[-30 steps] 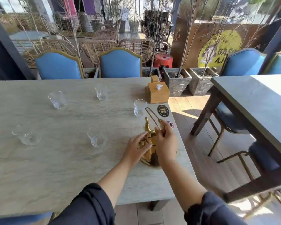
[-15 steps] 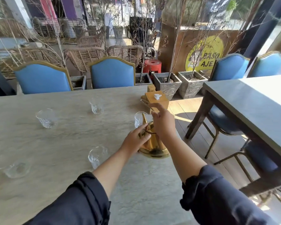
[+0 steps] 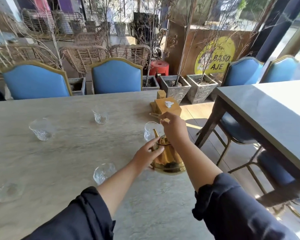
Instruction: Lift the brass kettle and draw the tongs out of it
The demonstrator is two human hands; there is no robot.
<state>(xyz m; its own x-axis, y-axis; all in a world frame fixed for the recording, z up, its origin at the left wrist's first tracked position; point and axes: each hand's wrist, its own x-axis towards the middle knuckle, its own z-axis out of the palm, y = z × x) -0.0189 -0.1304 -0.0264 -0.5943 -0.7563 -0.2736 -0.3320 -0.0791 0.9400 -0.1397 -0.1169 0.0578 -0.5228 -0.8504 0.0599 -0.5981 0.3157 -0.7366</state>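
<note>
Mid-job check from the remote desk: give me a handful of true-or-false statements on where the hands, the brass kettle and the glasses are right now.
1. The left hand touches the shiny golden brass kettle near its neck. True.
2. The right hand pinches the kettle's thin wire handle, raised above the pot. True.
3. The kettle stands on the floor beside a blue padded chair. False: it stands on the pale stone-look table.
4. The clear cut-glass tumbler behind the kettle's spout lies on its side. False: it stands upright.
5. A square wooden tissue box sits on the table beyond the right hand. True.
6. Only one glass is on the table. False: several are.
</note>
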